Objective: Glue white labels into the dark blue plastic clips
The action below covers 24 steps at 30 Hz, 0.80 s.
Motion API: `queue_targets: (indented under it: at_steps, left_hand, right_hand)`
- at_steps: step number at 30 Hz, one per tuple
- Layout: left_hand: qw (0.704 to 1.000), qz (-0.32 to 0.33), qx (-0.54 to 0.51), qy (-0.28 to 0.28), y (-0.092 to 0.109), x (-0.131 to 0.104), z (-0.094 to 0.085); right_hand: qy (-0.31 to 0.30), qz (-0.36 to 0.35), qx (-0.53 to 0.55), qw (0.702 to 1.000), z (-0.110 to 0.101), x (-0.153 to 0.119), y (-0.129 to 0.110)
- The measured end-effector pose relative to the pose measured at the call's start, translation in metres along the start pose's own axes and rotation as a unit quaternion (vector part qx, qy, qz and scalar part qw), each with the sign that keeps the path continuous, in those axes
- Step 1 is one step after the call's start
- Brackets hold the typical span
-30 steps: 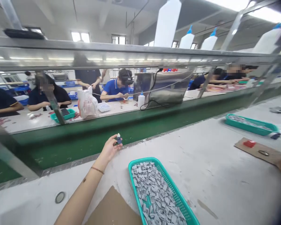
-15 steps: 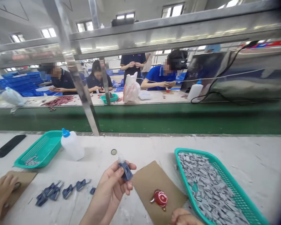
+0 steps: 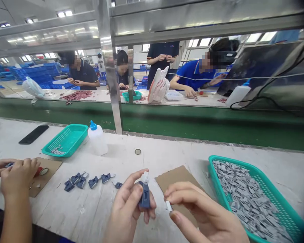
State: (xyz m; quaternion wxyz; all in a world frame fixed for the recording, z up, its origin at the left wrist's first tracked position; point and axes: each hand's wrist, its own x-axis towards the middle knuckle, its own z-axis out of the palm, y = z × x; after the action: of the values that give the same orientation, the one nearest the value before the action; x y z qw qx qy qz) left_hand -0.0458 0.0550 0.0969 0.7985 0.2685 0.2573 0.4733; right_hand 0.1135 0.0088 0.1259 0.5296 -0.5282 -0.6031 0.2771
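Note:
Between the thumb and fingers of my left hand is a dark blue part with a whitish tip pointing up. Just right of it, my right hand pinches a small light grey piece between thumb and fingertips; the two pieces are apart. Beneath my right hand lies a cardboard sheet, partly covered by it. Several similar blue parts lie on the table to the left. A green basket full of small grey pieces stands at the right.
A white bottle with a blue cap stands by a green tray. A round disc lies mid-table. Another person's hands work at the left. A metal post rises behind.
My right hand has come up from the lower edge to beside the blue part, with a small grey piece now visible in it. The view has shifted, moving the table items rightward.

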Motion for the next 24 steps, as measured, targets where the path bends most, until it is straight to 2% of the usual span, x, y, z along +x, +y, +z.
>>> queue_targets:
  at_steps: [4,9,16,24]
  left_hand:
    - [0.995,0.077,0.045,0.045,-0.005,-0.002,-0.002]
    - [0.984,0.124,0.090,0.086,-0.009,-0.006,-0.010]
    - [0.979,0.137,0.112,0.103,-0.009,-0.007,-0.008]
    - [0.978,0.140,0.117,0.103,-0.010,-0.009,-0.007]
  right_hand:
    - [-0.024,0.061,0.096,0.993,0.017,0.006,-0.003]
    - [0.023,0.113,0.099,0.988,0.033,0.007,-0.010]
    - [-0.018,0.069,0.039,0.997,0.033,0.009,-0.004]
    - [-0.021,0.056,-0.003,0.998,0.032,0.006,-0.001]
